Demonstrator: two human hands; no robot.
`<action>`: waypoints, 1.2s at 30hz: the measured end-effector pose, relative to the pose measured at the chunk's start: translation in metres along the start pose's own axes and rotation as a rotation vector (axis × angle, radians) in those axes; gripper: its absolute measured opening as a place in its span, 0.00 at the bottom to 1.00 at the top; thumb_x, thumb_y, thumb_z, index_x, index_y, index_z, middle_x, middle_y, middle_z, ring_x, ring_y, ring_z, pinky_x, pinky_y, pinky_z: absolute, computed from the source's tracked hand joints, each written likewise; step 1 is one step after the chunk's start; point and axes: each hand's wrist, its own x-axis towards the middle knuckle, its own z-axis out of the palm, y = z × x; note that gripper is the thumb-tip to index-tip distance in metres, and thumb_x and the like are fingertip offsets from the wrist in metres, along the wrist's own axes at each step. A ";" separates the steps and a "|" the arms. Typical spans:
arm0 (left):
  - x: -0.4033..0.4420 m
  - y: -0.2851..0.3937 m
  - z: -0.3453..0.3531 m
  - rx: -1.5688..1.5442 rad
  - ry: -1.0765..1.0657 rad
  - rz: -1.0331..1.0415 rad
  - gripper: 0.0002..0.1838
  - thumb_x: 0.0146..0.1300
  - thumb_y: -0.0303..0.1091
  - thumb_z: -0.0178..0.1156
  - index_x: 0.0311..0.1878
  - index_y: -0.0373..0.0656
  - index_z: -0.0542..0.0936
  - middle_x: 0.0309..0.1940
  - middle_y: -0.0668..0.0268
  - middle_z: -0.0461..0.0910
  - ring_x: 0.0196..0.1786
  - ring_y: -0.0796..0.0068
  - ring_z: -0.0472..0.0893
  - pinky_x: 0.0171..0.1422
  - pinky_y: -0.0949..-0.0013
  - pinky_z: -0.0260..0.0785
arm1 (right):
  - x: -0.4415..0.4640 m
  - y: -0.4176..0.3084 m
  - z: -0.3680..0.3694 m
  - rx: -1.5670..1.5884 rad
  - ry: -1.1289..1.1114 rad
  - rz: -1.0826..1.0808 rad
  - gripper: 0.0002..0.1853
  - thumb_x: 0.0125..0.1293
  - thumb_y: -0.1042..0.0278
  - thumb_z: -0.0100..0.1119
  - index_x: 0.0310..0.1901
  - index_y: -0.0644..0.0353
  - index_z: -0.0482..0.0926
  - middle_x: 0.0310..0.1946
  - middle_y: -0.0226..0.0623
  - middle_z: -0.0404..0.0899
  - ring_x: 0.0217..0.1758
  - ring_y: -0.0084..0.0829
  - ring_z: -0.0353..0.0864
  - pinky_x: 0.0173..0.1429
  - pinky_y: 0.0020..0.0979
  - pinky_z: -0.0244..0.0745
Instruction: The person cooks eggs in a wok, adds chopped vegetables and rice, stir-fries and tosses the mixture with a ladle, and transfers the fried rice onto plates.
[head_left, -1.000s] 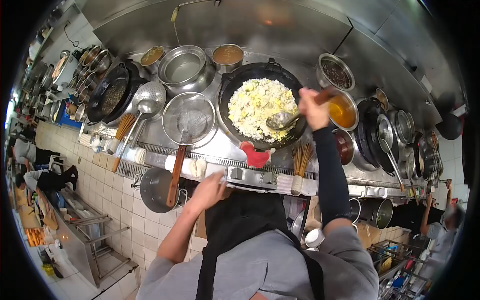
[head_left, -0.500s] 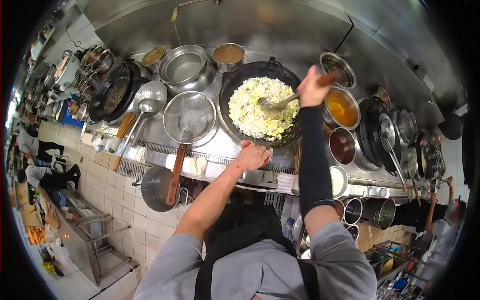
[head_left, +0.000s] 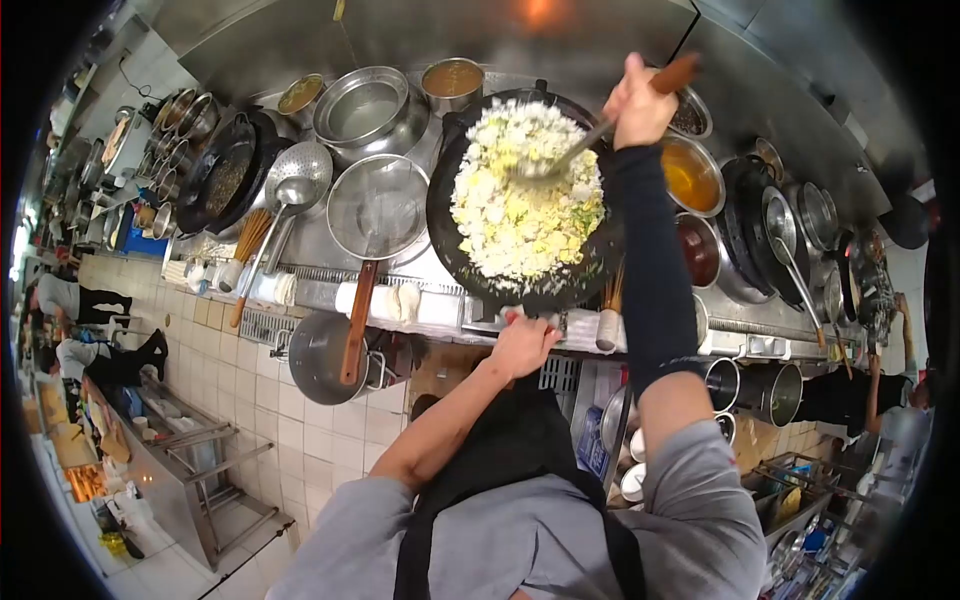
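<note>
A black wok (head_left: 462,262) in front of me holds fried rice (head_left: 525,205) with yellow egg and green bits; it tilts toward me. My right hand (head_left: 640,102) is closed around the wooden handle of a metal ladle (head_left: 584,145). The ladle's bowl is blurred and lies over the rice. At the wok's near edge my left hand (head_left: 526,342) is closed, apparently on the wok's near side; the exact grip is hidden. A round wire strainer (head_left: 378,212) with a wooden handle rests left of the wok.
Pots of liquid (head_left: 452,84) stand behind. At right are a bowl of orange liquid (head_left: 690,178) and a bowl of dark red sauce (head_left: 694,250). A perforated skimmer (head_left: 300,172) and a bamboo brush (head_left: 252,236) lie left. Other people (head_left: 90,355) stand far left and far right.
The wok has come toward me and tilted, with the rice spread upward across it. My left hand moved nearer my body and slightly right. My right hand rose with the ladle.
</note>
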 end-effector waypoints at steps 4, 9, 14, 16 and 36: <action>-0.029 0.044 -0.075 0.012 0.050 0.078 0.14 0.77 0.42 0.60 0.40 0.40 0.82 0.34 0.50 0.85 0.41 0.42 0.85 0.54 0.43 0.76 | -0.005 -0.065 0.021 0.029 -0.087 0.074 0.28 0.79 0.61 0.66 0.20 0.49 0.62 0.14 0.23 0.59 0.13 0.21 0.55 0.20 0.29 0.52; 0.057 0.017 -0.087 0.030 -0.062 0.006 0.18 0.80 0.46 0.57 0.39 0.40 0.82 0.30 0.47 0.85 0.38 0.42 0.87 0.52 0.42 0.76 | -0.091 0.007 0.006 -0.101 -0.040 0.152 0.24 0.77 0.63 0.68 0.22 0.53 0.68 0.15 0.26 0.67 0.13 0.22 0.65 0.19 0.28 0.58; -0.032 0.000 -0.027 0.067 -0.182 0.062 0.20 0.82 0.46 0.53 0.44 0.39 0.83 0.35 0.48 0.88 0.43 0.43 0.87 0.54 0.43 0.76 | -0.041 -0.020 -0.008 0.090 0.034 0.008 0.25 0.79 0.62 0.68 0.22 0.53 0.69 0.15 0.24 0.66 0.14 0.20 0.63 0.21 0.28 0.57; -0.032 0.021 -0.065 0.082 -0.137 0.143 0.19 0.80 0.46 0.55 0.42 0.39 0.83 0.34 0.49 0.87 0.41 0.43 0.87 0.52 0.44 0.76 | -0.031 -0.052 0.005 0.073 -0.020 0.023 0.27 0.79 0.62 0.65 0.21 0.51 0.64 0.14 0.22 0.58 0.12 0.19 0.55 0.19 0.28 0.51; 0.067 -0.013 -0.068 0.052 -0.077 0.097 0.17 0.80 0.46 0.57 0.42 0.41 0.81 0.29 0.51 0.85 0.36 0.43 0.86 0.52 0.45 0.75 | -0.064 0.040 -0.014 -0.044 0.057 0.120 0.27 0.79 0.62 0.66 0.23 0.51 0.63 0.14 0.23 0.57 0.12 0.19 0.56 0.17 0.28 0.50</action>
